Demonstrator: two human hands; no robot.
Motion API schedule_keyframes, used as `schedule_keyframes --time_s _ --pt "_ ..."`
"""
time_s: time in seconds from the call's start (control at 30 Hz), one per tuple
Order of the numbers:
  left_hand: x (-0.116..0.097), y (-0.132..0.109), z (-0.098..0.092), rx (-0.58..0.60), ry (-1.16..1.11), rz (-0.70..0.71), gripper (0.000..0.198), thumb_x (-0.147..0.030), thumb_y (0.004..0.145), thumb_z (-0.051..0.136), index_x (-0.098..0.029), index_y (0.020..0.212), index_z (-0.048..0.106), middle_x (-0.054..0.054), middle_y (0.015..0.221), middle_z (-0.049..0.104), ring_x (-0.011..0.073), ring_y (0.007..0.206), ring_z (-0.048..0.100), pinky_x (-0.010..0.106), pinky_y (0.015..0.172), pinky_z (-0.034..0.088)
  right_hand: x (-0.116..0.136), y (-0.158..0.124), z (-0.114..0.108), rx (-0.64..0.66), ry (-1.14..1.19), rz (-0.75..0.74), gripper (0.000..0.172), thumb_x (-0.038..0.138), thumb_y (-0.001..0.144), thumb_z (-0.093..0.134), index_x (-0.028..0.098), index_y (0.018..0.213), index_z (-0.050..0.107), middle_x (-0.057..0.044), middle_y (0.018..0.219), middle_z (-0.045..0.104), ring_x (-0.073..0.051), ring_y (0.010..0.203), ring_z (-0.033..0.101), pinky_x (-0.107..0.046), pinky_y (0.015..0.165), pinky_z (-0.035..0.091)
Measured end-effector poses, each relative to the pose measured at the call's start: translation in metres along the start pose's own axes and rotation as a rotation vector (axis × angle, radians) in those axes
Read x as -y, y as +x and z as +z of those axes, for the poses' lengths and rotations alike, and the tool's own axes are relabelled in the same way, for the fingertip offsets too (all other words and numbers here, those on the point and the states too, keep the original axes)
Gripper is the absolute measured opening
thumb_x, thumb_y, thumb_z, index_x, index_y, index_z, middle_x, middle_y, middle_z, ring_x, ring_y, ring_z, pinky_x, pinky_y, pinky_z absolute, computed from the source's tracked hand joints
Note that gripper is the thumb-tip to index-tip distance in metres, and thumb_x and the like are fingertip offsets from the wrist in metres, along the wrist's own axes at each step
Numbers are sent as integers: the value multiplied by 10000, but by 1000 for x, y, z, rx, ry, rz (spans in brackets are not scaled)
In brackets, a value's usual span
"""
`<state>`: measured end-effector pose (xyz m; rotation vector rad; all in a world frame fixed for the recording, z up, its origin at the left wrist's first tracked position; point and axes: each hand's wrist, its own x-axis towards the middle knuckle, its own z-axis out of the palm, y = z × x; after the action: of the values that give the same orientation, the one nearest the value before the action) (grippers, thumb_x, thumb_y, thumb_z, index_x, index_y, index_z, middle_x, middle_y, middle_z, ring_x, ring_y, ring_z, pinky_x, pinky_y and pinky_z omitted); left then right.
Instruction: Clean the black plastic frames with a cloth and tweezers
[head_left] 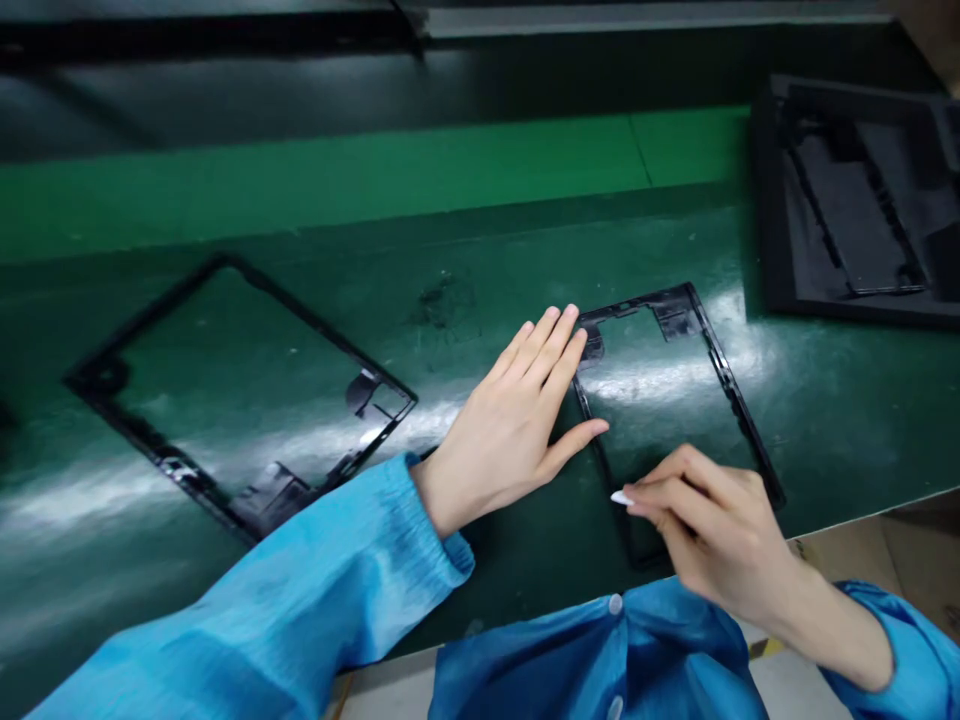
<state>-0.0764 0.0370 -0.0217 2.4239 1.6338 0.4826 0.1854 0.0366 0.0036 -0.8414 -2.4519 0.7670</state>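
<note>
A thin black rectangular frame (731, 385) lies flat on the green table in front of me. My left hand (517, 410) rests palm down across its left side, fingers stretched out over the upper left corner. Pinched between the fingers of my right hand (709, 520) is a small white pointed piece (621, 497), its tip at the frame's left rail. I cannot make out what the white piece is. Part of the frame's lower edge is hidden behind my right hand.
A second black frame (315, 315) lies at an angle on the left of the green table (360, 290). At the back right sits a dark foam tray (776, 240) with another black frame (814, 205) in it. The table's near edge runs close to my body.
</note>
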Motion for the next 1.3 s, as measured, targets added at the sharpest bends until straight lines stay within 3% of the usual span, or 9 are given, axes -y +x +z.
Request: schedule_keyframes --time_s 0.07,0.17,0.3,0.47,0.77,1.0,1.17,1.3 --pt "-1 2 0 6 -8 13 805 -536 1086 496 -15 1663 287 261 1770 239 368 1675 197 571 1367 237 6 -2 5 8 20 -2 184 34 1011 616 180 1073 710 -29 918 672 -102 692 637 -248 571 473" --pt "0 3 -2 12 -1 48 828 -553 1079 496 -14 1668 277 250 1770 249 358 1676 196 555 1376 215 6 7 -5 -56 -107 -32 175 21 977 675 177 1044 716 -30 941 688 -95 698 631 -245 594 474" --pt "2 2 -1 20 34 65 805 -540 1091 464 -7 1664 275 249 1774 239 359 1674 204 553 1372 219 -5 33 -16 -13 -298 -197 138 41 992 668 163 1019 727 -18 898 696 -88 634 562 -266 549 408" --pt "3 2 0 22 29 74 787 -541 1104 416 -20 1672 255 251 1778 225 364 1676 196 568 1368 219 -9 51 -7 -2 -379 -291 239 10 1005 577 153 924 751 -5 842 676 -96 612 522 -271 511 362" --pt "5 2 -2 37 28 82 799 -583 1115 348 -27 1678 240 260 1774 225 374 1674 203 585 1360 225 -4 57 -2 -34 -440 -336 309 76 1045 580 164 775 702 15 746 622 -91 577 474 -279 509 318" --pt "6 1 -3 42 14 81 828 -642 1099 351 -90 1702 218 225 1786 216 367 1677 191 590 1363 213 2 47 -5 71 -423 -377 264 47 1000 578 164 787 681 0 801 665 -106 589 502 -282 533 349" --pt "6 1 -3 59 29 71 834 -654 1100 321 -79 1698 229 233 1787 208 363 1681 178 587 1362 201 2 53 -5 -17 -488 -390 298 68 1007 580 182 739 645 10 760 655 -109 556 460 -286 506 293" --pt "6 1 -2 53 28 80 840 -657 1100 309 -66 1693 243 235 1787 207 363 1682 174 576 1367 188 3 51 -5 56 -468 -383 307 63 1003 556 181 730 633 9 777 650 -108 572 459 -295 520 288"
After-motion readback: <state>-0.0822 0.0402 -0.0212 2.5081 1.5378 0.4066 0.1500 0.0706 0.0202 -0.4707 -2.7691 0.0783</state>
